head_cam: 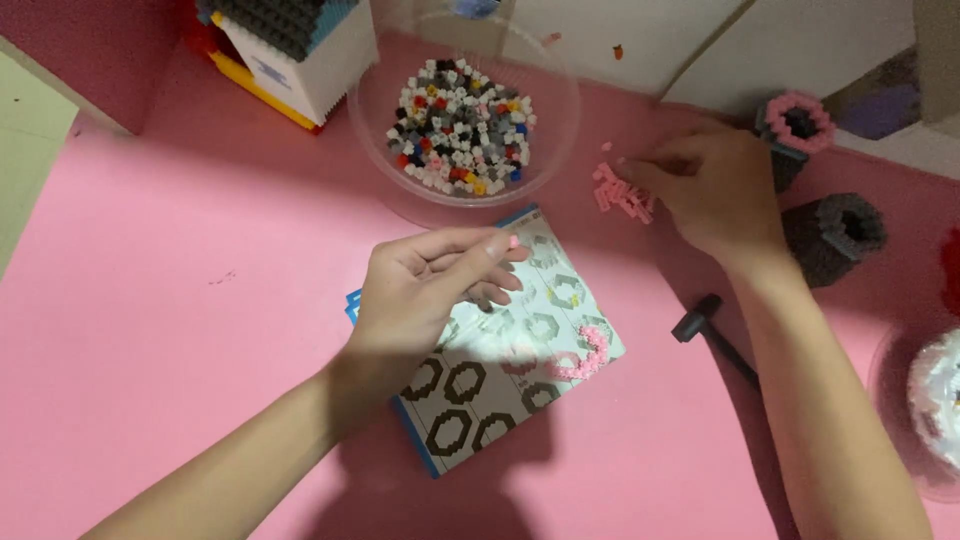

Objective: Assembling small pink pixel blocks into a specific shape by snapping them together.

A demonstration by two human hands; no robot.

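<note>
My left hand (425, 290) hovers over an instruction booklet (500, 385) printed with ring diagrams, pinching a tiny pink brick (513, 241) between thumb and forefinger. A partly built pink ring (585, 358) lies on the booklet's right side. My right hand (710, 185) rests on the pink table, its fingertips on a small pile of loose pink bricks (622, 192); whether it grips one is hidden. A clear bowl (400, 165) of several mixed small bricks (460, 125) stands behind the booklet.
A white block building with a dark roof (295, 45) stands at the back left. Two dark grey brick tubes, one topped pink (798, 125) and one plain (835, 235), sit at the right. A small black hammer (712, 330) lies by my right forearm. A white rounded model (938, 395) is at the right edge.
</note>
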